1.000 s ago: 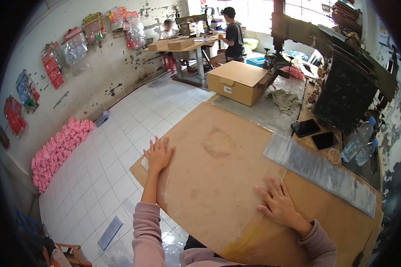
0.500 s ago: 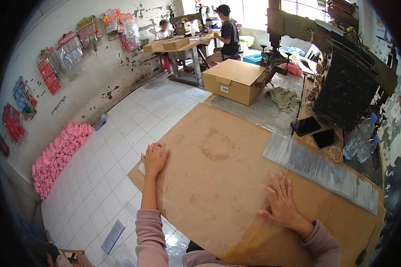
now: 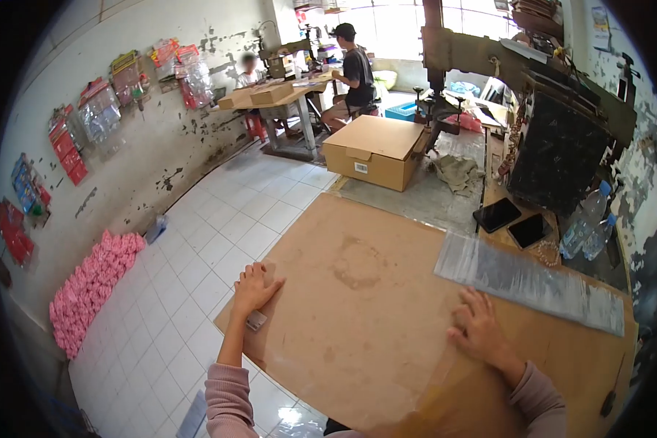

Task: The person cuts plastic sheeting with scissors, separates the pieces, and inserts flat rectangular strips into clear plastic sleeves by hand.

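Observation:
A large brown board [image 3: 372, 328] covers the work surface, with a faint round stain near its middle. At its left edge rests my left hand [image 3: 255, 290], fingers a little bent and thumb apart, holding nothing. Just below that palm a small grey piece [image 3: 255, 320] shows at the board's edge. My right hand [image 3: 479, 328] lies on the right part of the board, fingers slightly curled and thumb apart, with nothing in it. Beyond the right hand is a flat stack of clear plastic sleeves [image 3: 529, 281].
A closed cardboard box [image 3: 376, 150] stands behind the board. Two phones [image 3: 497, 215], water bottles [image 3: 584, 223] and a dark machine [image 3: 558, 150] are at the right. A pink bundle [image 3: 91, 292] lies by the left wall. Two people [image 3: 358, 77] sit at a far table.
The view has shifted, and things at the back left now sit further left. My left hand has drawn back along the board's edge; my right hand has moved slightly right and its fingers are more curled.

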A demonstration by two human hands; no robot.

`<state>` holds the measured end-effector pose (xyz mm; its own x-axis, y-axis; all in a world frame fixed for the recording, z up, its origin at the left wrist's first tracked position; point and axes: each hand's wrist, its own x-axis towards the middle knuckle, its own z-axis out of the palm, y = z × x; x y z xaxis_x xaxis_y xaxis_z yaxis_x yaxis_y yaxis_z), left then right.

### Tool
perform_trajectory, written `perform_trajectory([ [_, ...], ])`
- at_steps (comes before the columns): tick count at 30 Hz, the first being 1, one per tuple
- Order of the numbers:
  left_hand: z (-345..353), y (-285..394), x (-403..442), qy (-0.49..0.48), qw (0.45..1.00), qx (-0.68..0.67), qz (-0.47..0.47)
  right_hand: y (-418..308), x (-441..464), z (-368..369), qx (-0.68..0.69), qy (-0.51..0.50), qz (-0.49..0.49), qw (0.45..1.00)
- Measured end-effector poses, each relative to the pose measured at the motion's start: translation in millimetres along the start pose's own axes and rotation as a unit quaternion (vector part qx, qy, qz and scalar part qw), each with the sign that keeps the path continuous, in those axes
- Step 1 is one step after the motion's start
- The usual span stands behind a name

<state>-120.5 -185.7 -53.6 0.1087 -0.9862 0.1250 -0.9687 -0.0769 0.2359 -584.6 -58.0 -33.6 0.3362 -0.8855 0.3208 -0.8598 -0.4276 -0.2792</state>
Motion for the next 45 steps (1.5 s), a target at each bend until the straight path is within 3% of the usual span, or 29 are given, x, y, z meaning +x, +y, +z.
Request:
perform_trajectory([
  [2,6.6,-26.5,15.1,-0.014,0.995,-0.071,0.068,1.3,6.2,2.2,-0.001,0.037,0.028,0.999],
  [8,-1.3,-13.2,9.3,0.010,0.997,-0.069,0.022,-0.9,13.1,10.5,0.014,0.113,0.083,0.990],
  [11,2.7,-7.4,11.4,0.030,0.998,-0.061,-0.017,-4.9,11.6,12.3,-0.007,0.115,0.091,0.989],
  [16,6.2,-10.4,10.8,0.078,0.994,-0.078,0.006,-24.2,25.7,13.9,-0.040,0.081,0.143,0.986],
  [19,4.1,-9.2,10.2,0.084,0.993,-0.086,0.011,-55.9,46.0,30.7,-0.110,0.037,0.106,0.988],
  [23,0.8,-11.4,13.5,0.078,0.990,-0.118,0.010,-136.0,98.8,74.7,-0.024,-0.036,0.143,0.989],
  [26,-1.3,-13.1,15.7,0.067,0.987,-0.144,0.005,-191.9,151.8,101.5,-0.058,-0.065,0.123,0.989],
  [30,0.0,-16.6,21.2,0.051,0.985,-0.162,0.001,-222.6,211.8,147.2,-0.058,-0.033,0.178,0.982],
  [32,1.3,-16.5,19.0,0.042,0.983,-0.179,0.001,-226.7,238.5,161.6,-0.064,0.012,0.170,0.983],
  [37,0.0,-19.8,23.7,0.027,0.981,-0.193,0.006,-214.2,310.6,191.2,-0.085,0.006,0.176,0.981],
  [45,17.8,-52.4,20.6,-0.048,0.959,-0.276,0.043,-206.7,325.4,217.6,-0.109,0.019,0.156,0.982],
])
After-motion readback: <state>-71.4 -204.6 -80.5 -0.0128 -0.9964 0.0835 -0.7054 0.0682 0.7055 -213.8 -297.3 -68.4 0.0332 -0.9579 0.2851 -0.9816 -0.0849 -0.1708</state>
